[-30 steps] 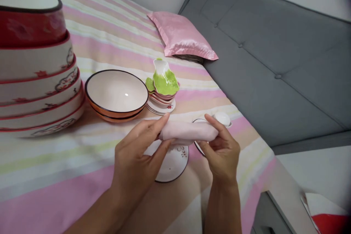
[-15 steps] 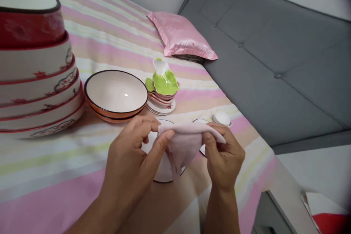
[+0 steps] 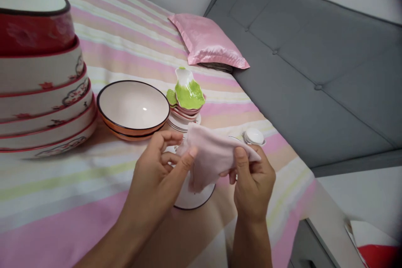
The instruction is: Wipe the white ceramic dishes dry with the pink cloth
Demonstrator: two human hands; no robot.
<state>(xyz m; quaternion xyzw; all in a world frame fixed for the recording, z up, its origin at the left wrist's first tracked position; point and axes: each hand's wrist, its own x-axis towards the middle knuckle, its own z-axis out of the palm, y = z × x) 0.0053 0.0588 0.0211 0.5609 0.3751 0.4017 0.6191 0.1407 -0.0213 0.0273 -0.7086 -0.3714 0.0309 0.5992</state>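
A small pale pink cloth (image 3: 209,155) hangs between both my hands above the striped bed cover. My left hand (image 3: 157,180) pinches its left edge between thumb and fingers. My right hand (image 3: 254,180) grips its right edge, thumb on top. Under the cloth stands a white saucer with a dark rim (image 3: 194,199), partly hidden. A second small white dish (image 3: 254,136) lies just beyond my right hand.
An orange-sided bowl (image 3: 133,109) and a tall stack of red-and-white bowls (image 3: 40,83) stand at the left. Green leaf-shaped dishes on small plates (image 3: 186,96) sit behind the cloth. A pink pillow (image 3: 207,42) and a grey sofa (image 3: 314,71) lie beyond the bed's right edge.
The cloth was a tight roll held end to end; it has unrolled and now spreads open between my hands. My left fingers shifted to pinch its edge.
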